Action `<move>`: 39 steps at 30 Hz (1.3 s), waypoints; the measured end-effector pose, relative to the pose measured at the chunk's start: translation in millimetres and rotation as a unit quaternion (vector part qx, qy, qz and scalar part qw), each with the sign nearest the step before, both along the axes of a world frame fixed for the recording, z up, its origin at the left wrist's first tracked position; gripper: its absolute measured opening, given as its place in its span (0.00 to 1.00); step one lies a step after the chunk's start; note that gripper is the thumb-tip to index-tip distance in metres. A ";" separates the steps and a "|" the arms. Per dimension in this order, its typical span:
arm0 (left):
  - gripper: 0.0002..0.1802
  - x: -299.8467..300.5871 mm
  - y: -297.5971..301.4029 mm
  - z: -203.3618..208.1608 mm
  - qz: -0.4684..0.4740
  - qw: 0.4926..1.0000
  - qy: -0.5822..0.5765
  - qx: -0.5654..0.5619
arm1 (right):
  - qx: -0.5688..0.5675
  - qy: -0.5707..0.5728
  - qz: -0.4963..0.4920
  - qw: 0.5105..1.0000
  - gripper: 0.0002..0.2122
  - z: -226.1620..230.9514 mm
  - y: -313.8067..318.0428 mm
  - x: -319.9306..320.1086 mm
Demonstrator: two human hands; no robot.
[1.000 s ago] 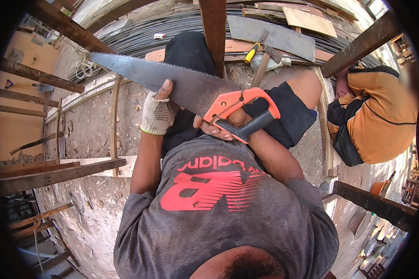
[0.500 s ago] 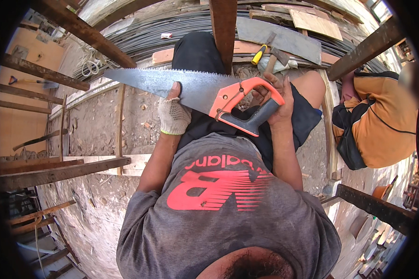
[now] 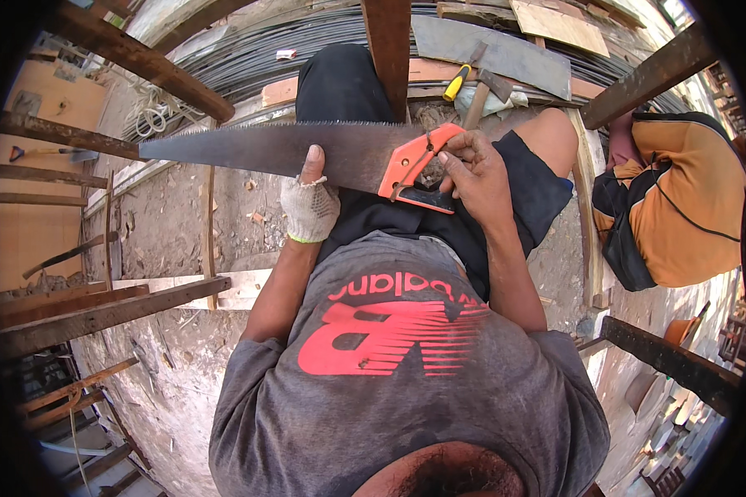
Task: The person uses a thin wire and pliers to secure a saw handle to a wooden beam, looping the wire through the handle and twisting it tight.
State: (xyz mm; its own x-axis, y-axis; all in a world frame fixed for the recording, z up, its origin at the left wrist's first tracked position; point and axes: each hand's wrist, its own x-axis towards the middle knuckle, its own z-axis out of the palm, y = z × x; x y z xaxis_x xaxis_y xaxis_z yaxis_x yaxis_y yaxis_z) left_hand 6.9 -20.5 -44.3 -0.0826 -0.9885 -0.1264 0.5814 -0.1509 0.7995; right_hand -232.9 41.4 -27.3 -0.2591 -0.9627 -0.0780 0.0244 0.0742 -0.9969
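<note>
A handsaw [image 3: 348,157] lies level across my lap, teeth facing away from me and blade tip toward the left. My left hand [image 3: 310,205], in a white knitted glove with bare thumb tip, grips the blade, thumb on top and the other fingers hidden beneath. The saw's orange and black handle [image 3: 404,170] is partly covered by my right hand [image 3: 479,180]. That bare hand is closed at the handle, thumb and index finger bent together by its upper edge. A thin wire or cord is wrapped round the handle near the blade.
Beyond my knees lie a yellow-handled tool [image 3: 457,83], a hammer-like tool with a wooden handle [image 3: 477,101], a grey board [image 3: 493,54] and long dark rods [image 3: 257,70]. Upright timbers [image 3: 387,58] surround me. Another person in an orange top [image 3: 692,199] is at the right.
My right hand has moved from the rear of the handle to its upper front, fingers drawing together. The saw has shifted left and its blade has tilted, looking darker. My left hand keeps its grip.
</note>
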 end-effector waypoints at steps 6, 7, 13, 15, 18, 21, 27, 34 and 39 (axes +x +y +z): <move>0.20 0.0 1.5 -1.7 -0.009 0.999 -0.049 0.000 | -0.033 -0.040 -0.003 0.999 0.08 -29.8 -7.4 -1.2; 0.20 1.1 1.1 -3.7 -0.011 0.996 -0.082 -0.019 | -0.030 -0.046 -0.003 0.998 0.08 -31.4 -7.1 -1.4; 0.17 -3.7 1.9 1.6 -0.020 0.992 -0.125 -0.027 | -0.009 -0.056 0.004 0.998 0.08 -44.0 -9.7 -3.8; 0.16 -6.1 1.1 0.2 -0.017 0.989 -0.133 -0.054 | -0.005 -0.051 -0.004 0.999 0.08 -46.7 -11.3 -1.4; 0.15 -5.2 -0.4 -0.1 -0.022 0.991 -0.126 -0.039 | -0.013 -0.053 -0.022 0.998 0.09 -48.9 -13.7 3.0; 0.16 -5.1 -2.9 -1.7 -0.023 0.997 -0.064 -0.023 | -0.026 -0.064 -0.018 0.997 0.12 -49.5 -14.7 0.6; 0.17 -1.5 -10.5 -0.4 0.017 0.998 0.036 0.053 | -0.158 0.380 0.041 0.910 0.18 2.3 24.2 16.8; 0.22 5.3 -26.6 -1.4 0.054 0.987 0.113 0.103 | -0.216 0.650 0.110 0.720 0.19 19.6 36.2 19.2; 0.22 2.1 -19.4 6.3 0.046 0.991 0.102 0.069 | -0.285 0.657 0.124 0.686 0.13 4.8 28.3 24.4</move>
